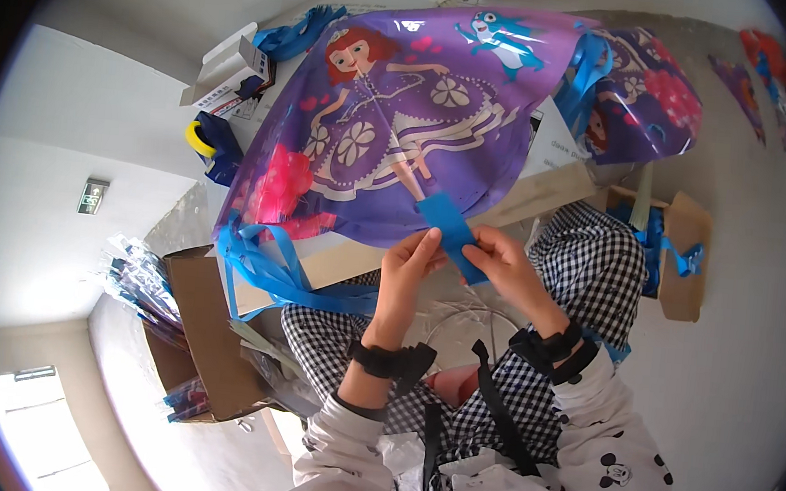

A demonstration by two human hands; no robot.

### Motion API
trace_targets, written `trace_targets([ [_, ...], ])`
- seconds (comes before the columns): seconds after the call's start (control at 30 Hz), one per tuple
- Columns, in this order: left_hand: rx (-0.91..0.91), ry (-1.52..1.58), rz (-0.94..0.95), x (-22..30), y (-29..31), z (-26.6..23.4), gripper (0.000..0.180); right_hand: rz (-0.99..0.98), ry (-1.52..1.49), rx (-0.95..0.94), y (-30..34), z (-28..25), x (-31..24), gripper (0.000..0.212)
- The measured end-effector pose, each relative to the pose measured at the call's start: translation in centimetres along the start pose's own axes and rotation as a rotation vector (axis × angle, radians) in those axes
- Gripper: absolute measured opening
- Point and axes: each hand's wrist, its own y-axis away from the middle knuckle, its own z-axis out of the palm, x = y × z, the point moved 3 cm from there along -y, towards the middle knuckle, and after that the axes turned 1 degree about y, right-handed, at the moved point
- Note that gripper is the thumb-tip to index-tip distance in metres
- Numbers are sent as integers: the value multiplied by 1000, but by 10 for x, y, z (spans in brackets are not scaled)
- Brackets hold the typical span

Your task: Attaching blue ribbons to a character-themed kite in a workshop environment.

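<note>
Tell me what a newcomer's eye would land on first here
Probably the large purple printed sheet spread across the upper middle. Below it, the right hand grips a bright blue strip, the left hand at its left edge. Loops of blue ribbon lie by the sheet's lower-left corner.

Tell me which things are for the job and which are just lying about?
Seem part of the job:
- blue strip, pinched by the left grip and right grip
- purple picture sheet, right by it

Seem just lying about:
- white box
- brown box on the left
- brown box on the right
</note>
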Motion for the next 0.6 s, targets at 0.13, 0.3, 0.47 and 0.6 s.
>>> trace_targets([
  [0.13, 85, 172, 100, -1, 23, 1, 28, -23, -32, -79, 9, 9, 5, 16],
  [0.3, 134, -215, 222, -2, 44, 3, 12, 35, -70, -155, 21, 10, 0, 24],
  [0.47, 93, -196, 218, -3, 48, 10, 9, -13, -55, -147, 20, 7, 2, 29],
  [0.6, 115, -67, 110, -7, 48, 9, 10, 48, -74, -197, 22, 9, 0, 28],
])
